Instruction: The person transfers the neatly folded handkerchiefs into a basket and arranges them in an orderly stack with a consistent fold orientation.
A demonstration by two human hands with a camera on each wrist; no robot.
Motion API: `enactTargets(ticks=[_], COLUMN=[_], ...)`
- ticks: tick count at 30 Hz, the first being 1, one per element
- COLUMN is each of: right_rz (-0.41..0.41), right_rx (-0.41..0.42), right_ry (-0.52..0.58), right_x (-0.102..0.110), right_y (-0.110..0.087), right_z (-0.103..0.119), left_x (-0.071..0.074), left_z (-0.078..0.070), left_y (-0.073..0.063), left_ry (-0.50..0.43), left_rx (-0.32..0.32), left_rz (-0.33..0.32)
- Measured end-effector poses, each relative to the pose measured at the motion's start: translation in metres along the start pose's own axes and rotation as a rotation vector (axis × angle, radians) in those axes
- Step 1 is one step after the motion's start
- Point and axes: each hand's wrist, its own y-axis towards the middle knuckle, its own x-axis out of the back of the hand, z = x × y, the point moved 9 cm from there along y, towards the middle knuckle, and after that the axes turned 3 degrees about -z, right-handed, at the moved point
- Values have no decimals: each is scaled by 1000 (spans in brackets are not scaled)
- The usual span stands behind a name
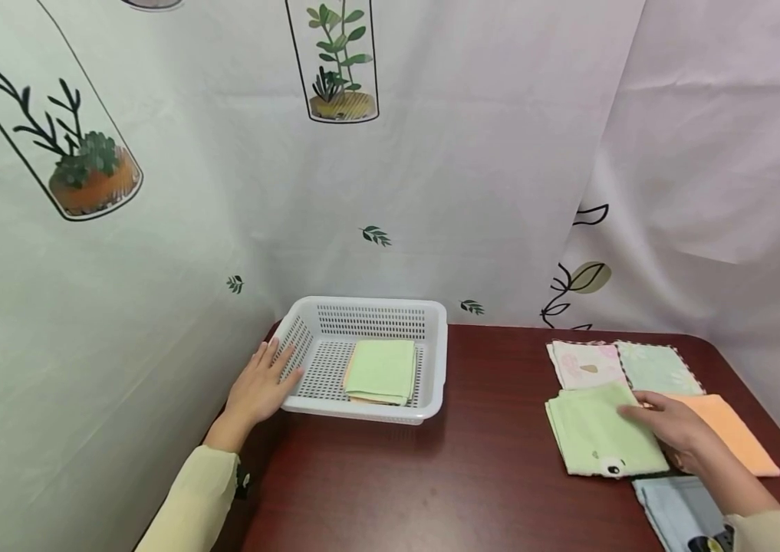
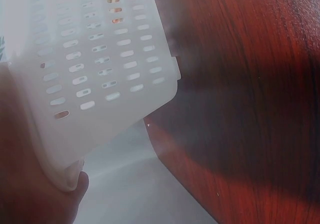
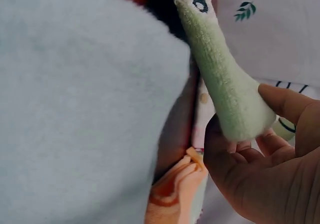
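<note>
My right hand (image 1: 673,425) pinches the right edge of a folded green towel (image 1: 603,433) with a small embroidered animal face. In the right wrist view the thumb lies on one side of the green towel (image 3: 230,93) and the fingers on the other. My left hand (image 1: 258,391) rests on the left rim of a white plastic basket (image 1: 362,410), its fingers spread. Inside the basket lies another folded green towel (image 1: 383,368), with an orange edge showing beneath it. The left wrist view shows the basket's slotted wall (image 2: 100,73) and part of the left hand (image 2: 35,169).
Around the right hand lie a folded orange towel (image 1: 735,433), a pink-and-white towel (image 1: 586,364), a pale green towel (image 1: 655,368) and a blue-grey towel (image 1: 673,506). All are on the dark red wooden table (image 1: 486,460). A printed curtain (image 1: 431,192) hangs behind.
</note>
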Motion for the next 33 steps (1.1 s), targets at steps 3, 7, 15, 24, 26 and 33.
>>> enactTargets(ticks=[3, 7, 15, 24, 26, 33], right_rz=[-17, -32, -90, -130, -131, -168], right_rx=[0, 2, 58, 85, 89, 117], right_ry=[5, 33, 31, -3, -4, -4], right_x=[3, 5, 10, 14, 15, 18], right_y=[-3, -8, -19, -27, -28, -32], right_z=[4, 9, 27, 41, 45, 56], left_x=[0, 0, -1, 0, 0, -1], left_z=[0, 0, 0, 0, 0, 0], left_y=[0, -2, -3, -1, -1, -1], left_ry=[5, 4, 4, 0, 1, 1], left_rx=[-1, 4, 5, -1, 0, 6], left_rz=[-3, -4, 6, -8, -9, -1])
